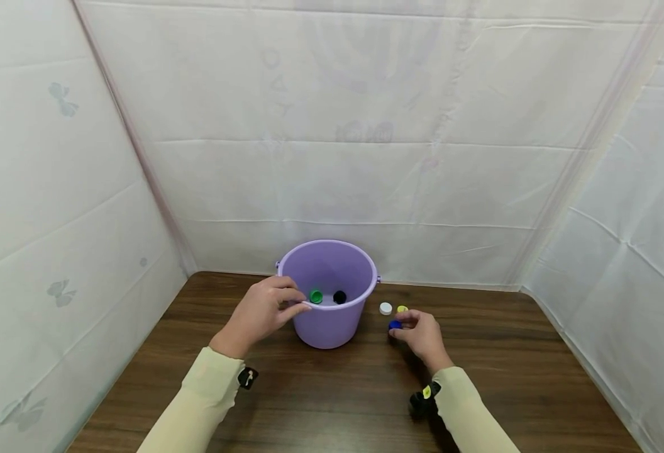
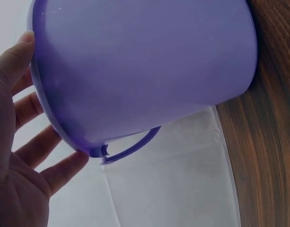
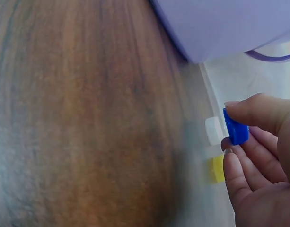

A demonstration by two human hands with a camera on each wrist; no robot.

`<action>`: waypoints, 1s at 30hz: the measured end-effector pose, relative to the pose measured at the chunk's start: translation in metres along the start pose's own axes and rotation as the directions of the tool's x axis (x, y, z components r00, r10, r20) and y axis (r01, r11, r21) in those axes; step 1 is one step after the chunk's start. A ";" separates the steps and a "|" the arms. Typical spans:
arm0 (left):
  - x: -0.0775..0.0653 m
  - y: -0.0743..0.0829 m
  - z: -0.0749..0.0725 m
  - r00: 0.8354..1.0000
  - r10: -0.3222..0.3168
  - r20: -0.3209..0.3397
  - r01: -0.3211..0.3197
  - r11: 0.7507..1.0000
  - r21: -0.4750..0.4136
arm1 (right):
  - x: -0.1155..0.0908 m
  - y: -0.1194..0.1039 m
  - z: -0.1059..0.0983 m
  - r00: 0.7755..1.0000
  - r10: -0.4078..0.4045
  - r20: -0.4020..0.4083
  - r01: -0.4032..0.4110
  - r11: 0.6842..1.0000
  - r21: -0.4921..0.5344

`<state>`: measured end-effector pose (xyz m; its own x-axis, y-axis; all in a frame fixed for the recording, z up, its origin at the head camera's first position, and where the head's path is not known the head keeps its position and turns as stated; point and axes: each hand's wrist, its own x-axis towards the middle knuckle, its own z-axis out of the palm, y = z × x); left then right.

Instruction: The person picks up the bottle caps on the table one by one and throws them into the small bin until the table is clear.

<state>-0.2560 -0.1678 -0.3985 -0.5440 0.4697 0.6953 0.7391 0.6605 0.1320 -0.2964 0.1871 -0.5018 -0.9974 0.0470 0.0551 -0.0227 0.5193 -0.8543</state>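
Observation:
A purple bucket (image 1: 329,327) stands upright on the table, holding a green bottle cap (image 1: 315,296) and a black bottle cap (image 1: 339,297) at its bottom. My left hand (image 1: 264,309) grips the bucket's near-left rim, and the left wrist view shows the thumb and fingers spread along that rim (image 2: 46,106). To the right of the bucket, my right hand (image 1: 421,336) pinches a blue bottle cap (image 3: 236,126) between thumb and fingers. Just beyond that hand lie a white bottle cap (image 1: 385,308) and a yellow bottle cap (image 1: 402,309), partly covered by the fingers in the head view.
The brown wooden table (image 1: 320,402) ends at a pale sheet wall (image 1: 320,182) right behind the bucket. More sheeting hangs at the left and right sides. The bucket's purple handle (image 2: 135,147) hangs at its far side.

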 end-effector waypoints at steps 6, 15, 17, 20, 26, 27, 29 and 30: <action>0.000 0.000 0.002 1.000 -0.008 0.003 0.008 1.000 0.006 | -0.003 -0.011 -0.007 0.999 -0.048 -0.012 0.049 0.995 0.083; 0.003 0.002 0.003 1.000 -0.011 0.013 0.011 1.000 -0.003 | -0.007 -0.028 -0.024 0.995 -0.098 -0.009 0.099 0.990 0.096; 0.003 0.003 0.003 1.000 -0.016 0.021 0.016 1.000 -0.005 | -0.007 -0.033 -0.028 0.994 -0.111 -0.013 0.111 0.989 0.094; 0.004 0.004 0.002 0.999 -0.032 0.034 0.032 0.999 -0.007 | -0.008 -0.041 -0.033 0.990 -0.140 -0.015 0.141 0.985 0.096; 0.003 0.003 0.001 0.998 -0.047 0.048 0.047 0.999 0.001 | -0.009 -0.062 -0.039 0.975 -0.220 -0.015 0.220 0.970 0.103; 0.003 0.003 0.001 0.998 -0.047 0.048 0.047 0.999 0.001 | -0.009 -0.065 -0.039 0.974 -0.227 -0.017 0.227 0.968 0.106; 0.003 0.002 0.001 0.998 -0.045 0.045 0.045 0.999 0.003 | -0.010 -0.072 -0.040 0.971 -0.238 -0.015 0.238 0.966 0.104; 0.003 0.002 0.001 0.998 -0.043 0.044 0.043 0.999 0.002 | -0.011 -0.075 -0.041 0.970 -0.241 -0.012 0.241 0.965 0.105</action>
<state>-0.2560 -0.1644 -0.3968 -0.5923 0.4657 0.6575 0.7141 0.6813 0.1607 -0.2812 0.1825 -0.4171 -0.9616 -0.0690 0.2657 -0.2693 0.4232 -0.8651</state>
